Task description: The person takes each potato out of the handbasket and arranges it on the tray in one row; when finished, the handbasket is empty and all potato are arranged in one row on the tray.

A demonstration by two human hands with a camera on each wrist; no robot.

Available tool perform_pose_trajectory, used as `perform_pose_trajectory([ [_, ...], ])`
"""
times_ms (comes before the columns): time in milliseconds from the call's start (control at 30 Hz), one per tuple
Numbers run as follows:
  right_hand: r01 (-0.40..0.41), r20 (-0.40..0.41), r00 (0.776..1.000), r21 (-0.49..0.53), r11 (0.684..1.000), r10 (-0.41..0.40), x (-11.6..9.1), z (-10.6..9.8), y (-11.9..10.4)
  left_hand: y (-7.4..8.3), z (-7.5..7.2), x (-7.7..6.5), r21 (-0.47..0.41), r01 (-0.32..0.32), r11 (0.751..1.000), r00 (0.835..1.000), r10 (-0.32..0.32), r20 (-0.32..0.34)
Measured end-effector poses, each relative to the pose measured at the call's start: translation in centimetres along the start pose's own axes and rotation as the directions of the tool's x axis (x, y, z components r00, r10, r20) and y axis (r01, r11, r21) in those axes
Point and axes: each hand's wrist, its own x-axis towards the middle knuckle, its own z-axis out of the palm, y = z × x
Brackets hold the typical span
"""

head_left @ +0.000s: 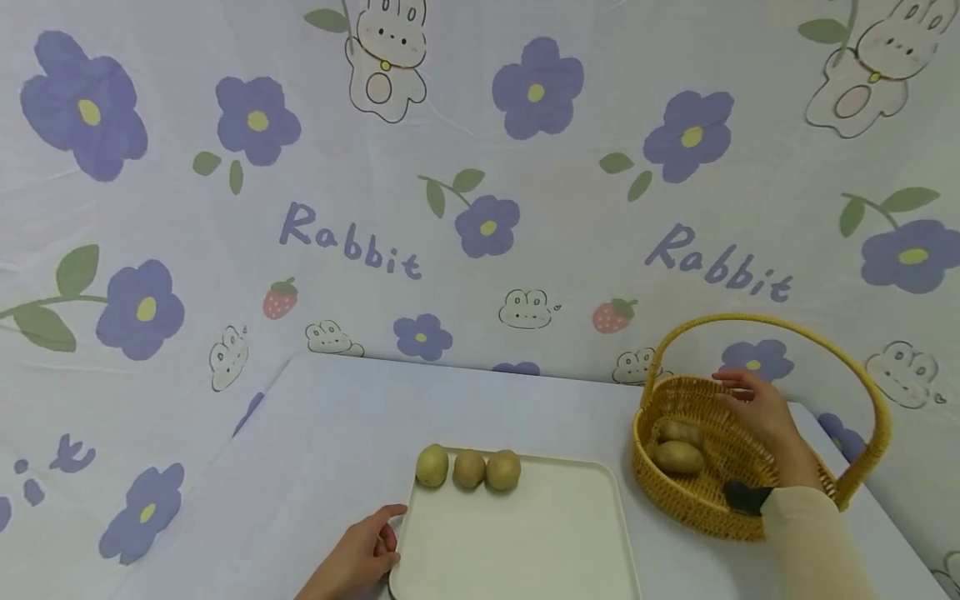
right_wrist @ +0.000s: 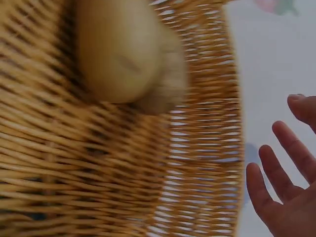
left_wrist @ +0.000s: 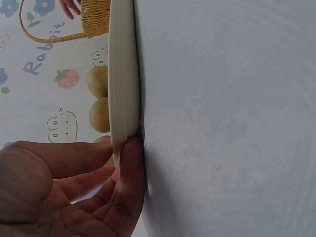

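Note:
My left hand (head_left: 363, 550) pinches the left edge of a cream tray (head_left: 525, 542), the thumb on one side of its rim and fingers on the other in the left wrist view. Three round, yellowish-brown, potato-like items (head_left: 469, 469) sit in a row along the tray's far left edge. My right hand (head_left: 761, 412) is over the right part of a wicker basket (head_left: 701, 521), its fingers spread and holding nothing. In the basket's left part lie a smooth oval potato (head_left: 678, 457) and a rougher brown piece (head_left: 681, 432), whose kind I cannot tell.
The basket's tall arched handle (head_left: 862, 375) rises around my right forearm. A white-covered table (head_left: 337, 417) bears the tray and basket. Behind stands a cloth backdrop (head_left: 465, 317) with flowers and rabbits.

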Motion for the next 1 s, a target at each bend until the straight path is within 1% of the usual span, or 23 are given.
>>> perform_pose_trajectory([
  [67, 0.023, 0.085, 0.996, 0.006, 1.0, -0.024, 0.0, 0.6, 0.5, 0.0, 0.0, 0.0, 0.005, -0.003, 1.0, 1.0, 0.003, 0.002],
  [133, 0.033, 0.194, 0.98, 0.033, 0.999, -0.039, 0.2, 1.0, 0.7, 0.1, 0.0, 0.0, 0.012, 0.0, 1.0, 1.0, 0.0, 0.003],
  [233, 0.012, 0.352, 0.935, 0.08, 0.997, -0.039, 0.5, 1.3, 0.6, 0.3, 0.0, 0.1, 0.012, 0.009, 1.0, 1.0, -0.009, -0.001],
  [267, -0.008, 0.395, 0.918, 0.079, 0.997, -0.024, 0.7, 1.4, 0.6, 0.3, -0.1, 0.1, 0.013, 0.014, 1.0, 1.0, -0.014, -0.003],
  [300, -0.012, 0.433, 0.901, 0.088, 0.996, -0.028, 0.8, 1.5, 0.6, 0.4, -0.1, 0.1, 0.012, 0.016, 1.0, 1.0, -0.016, -0.005],
  [367, -0.031, 0.498, 0.867, 0.103, 0.994, -0.025, 0.9, 1.7, 0.9, 0.5, -0.1, 0.1, 0.005, 0.019, 1.0, 1.0, -0.019, -0.007],
  [433, -0.052, 0.544, 0.839, 0.114, 0.992, -0.019, 0.9, 2.0, 1.3, 0.5, -0.1, 0.1, 0.0, 0.018, 1.0, 1.0, -0.018, -0.003],
  [500, -0.065, 0.567, 0.823, 0.121, 0.991, -0.015, 0.8, 2.2, 1.7, 0.5, -0.1, 0.1, -0.005, 0.016, 1.0, 1.0, -0.016, 0.001],
  [567, -0.078, 0.572, 0.821, 0.113, 0.991, 0.0, 0.7, 2.4, 1.9, 0.5, -0.1, 0.0, -0.014, 0.019, 1.0, 1.0, -0.018, 0.006],
  [700, -0.086, 0.552, 0.833, 0.071, 0.994, 0.033, 0.4, 2.4, 2.1, 0.5, 0.0, 0.0, -0.016, 0.019, 1.0, 1.0, -0.019, 0.003],
  [900, -0.022, 0.514, 0.858, 0.004, 1.0, 0.017, 0.3, 2.4, 1.8, 0.6, 0.0, 0.0, -0.011, 0.023, 1.0, 1.0, -0.023, -0.008],
  [1000, 0.063, 0.477, 0.878, -0.049, 0.997, -0.032, 0.4, 2.4, 1.6, 0.6, 0.0, -0.1, -0.015, 0.035, 0.999, 0.999, -0.035, -0.008],
])
